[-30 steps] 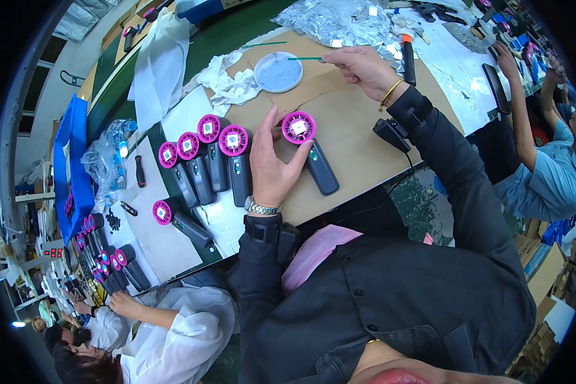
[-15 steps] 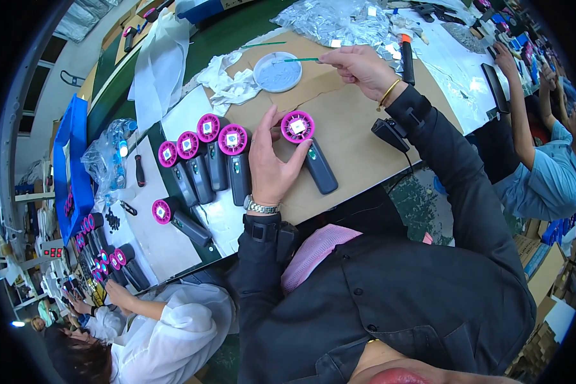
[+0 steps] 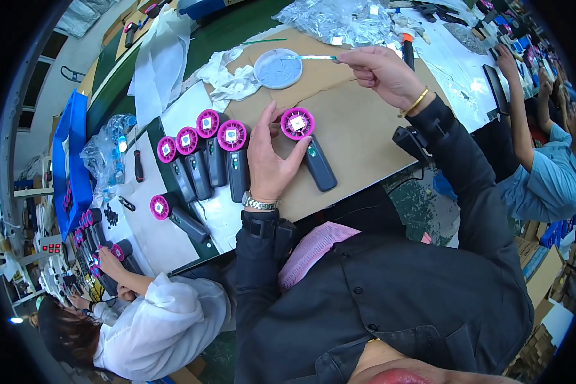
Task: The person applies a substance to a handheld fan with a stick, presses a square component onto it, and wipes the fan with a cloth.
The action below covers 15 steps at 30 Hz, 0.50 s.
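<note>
My left hand (image 3: 272,157) is closed around the pink round head of a dark grey handheld fan (image 3: 320,165), thumb on its near side. A white square with a pale centre shows in the middle of that head. Between the fingertips of my right hand (image 3: 387,75) is a thin stick (image 3: 315,57), green at the grip and whitish along its length. Its far end reaches over a shallow round dish (image 3: 256,75) of grey paste (image 3: 278,72). Left of my left hand lie several similar fans (image 3: 237,169), with grey dabs on their white squares.
Crumpled white cloth (image 3: 227,80) lies beside the dish on brown cardboard (image 3: 365,137). Beyond are clear plastic bags (image 3: 333,19) and an orange-tipped dark tool (image 3: 408,51). A screwdriver (image 3: 138,166) and blue tray (image 3: 70,160) are at left. A co-worker in white (image 3: 166,320) handles fans nearby.
My right hand has moved a little to the right, drawing the stick along, which now looks whitish rather than green. My left hand and its fan have barely moved. The co-worker's hand has shifted among the fans.
</note>
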Motion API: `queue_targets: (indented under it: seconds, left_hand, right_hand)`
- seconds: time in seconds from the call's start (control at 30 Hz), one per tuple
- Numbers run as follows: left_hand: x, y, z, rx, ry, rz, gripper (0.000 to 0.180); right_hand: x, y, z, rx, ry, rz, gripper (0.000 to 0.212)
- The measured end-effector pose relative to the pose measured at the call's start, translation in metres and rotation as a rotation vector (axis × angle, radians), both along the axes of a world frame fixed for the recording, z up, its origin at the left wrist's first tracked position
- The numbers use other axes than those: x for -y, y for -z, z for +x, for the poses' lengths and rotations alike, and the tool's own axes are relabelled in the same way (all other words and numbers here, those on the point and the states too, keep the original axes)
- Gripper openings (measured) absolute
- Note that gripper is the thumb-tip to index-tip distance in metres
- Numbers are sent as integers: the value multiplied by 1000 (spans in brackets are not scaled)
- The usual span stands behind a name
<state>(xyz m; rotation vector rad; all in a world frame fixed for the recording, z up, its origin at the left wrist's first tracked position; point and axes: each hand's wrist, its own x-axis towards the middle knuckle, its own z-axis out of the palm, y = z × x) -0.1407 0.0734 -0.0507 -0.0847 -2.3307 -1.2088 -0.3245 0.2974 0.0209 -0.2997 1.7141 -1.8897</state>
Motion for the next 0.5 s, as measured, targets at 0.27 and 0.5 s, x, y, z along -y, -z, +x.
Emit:
queue_targets:
  seconds: [0.27,0.5]
  left_hand:
    - [1,3,0,4,-8,2,86]
    - [1,2,-1,12,-13,22,88]
  right_hand:
    - [-21,-15,41,4,-53,0,23]
    - [-29,-3,59,128,-94,31,22]
